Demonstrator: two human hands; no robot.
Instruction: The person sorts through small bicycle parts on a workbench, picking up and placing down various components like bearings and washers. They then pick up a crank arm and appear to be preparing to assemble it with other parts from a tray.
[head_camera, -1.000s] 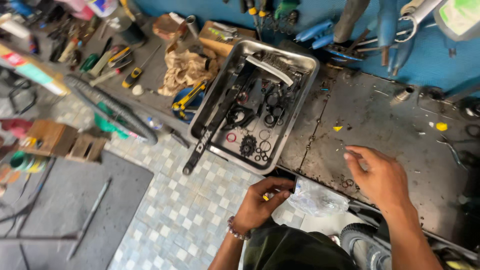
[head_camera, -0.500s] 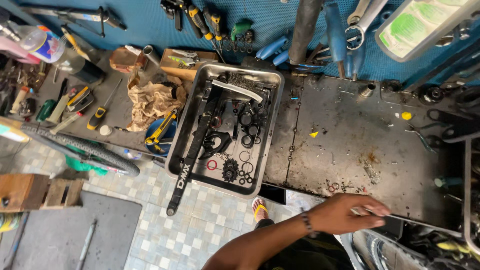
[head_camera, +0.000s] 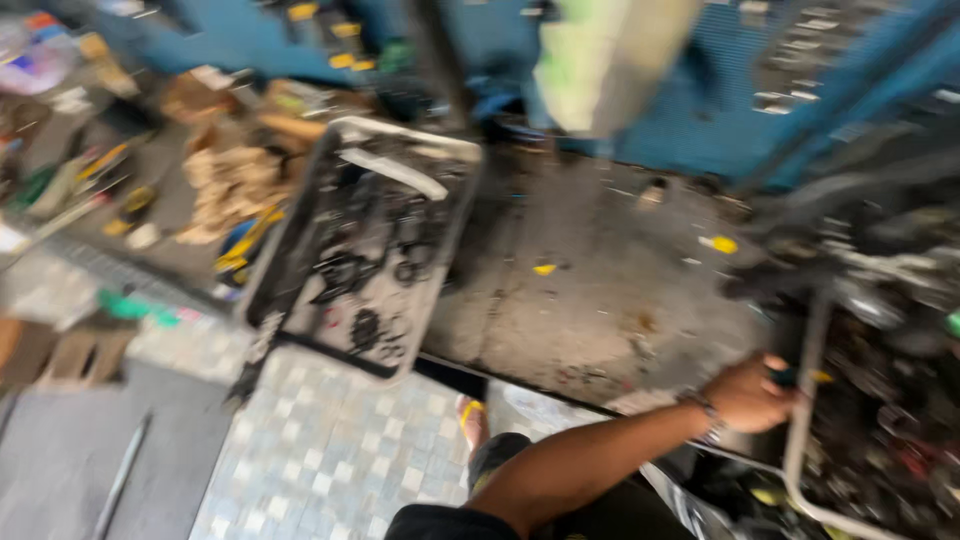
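Hand reaching across to the right end of the dark desk, fingers clamped on a small dark-handled tool.

Gripping beside the pale rim of a metal tray of blurred parts at far right. Sitting well apart at left: a second parts tray, overhanging the desk edge. Which hand, too blurred for telling.

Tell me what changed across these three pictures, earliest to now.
The view swung right. The one hand in view, side unclear, reached further right across the dark workbench and now grips a small dark-handled item, too blurred to name, beside a second tray at the right edge. The other hand, seen a second ago, has left view. The metal parts tray stayed put on the bench.
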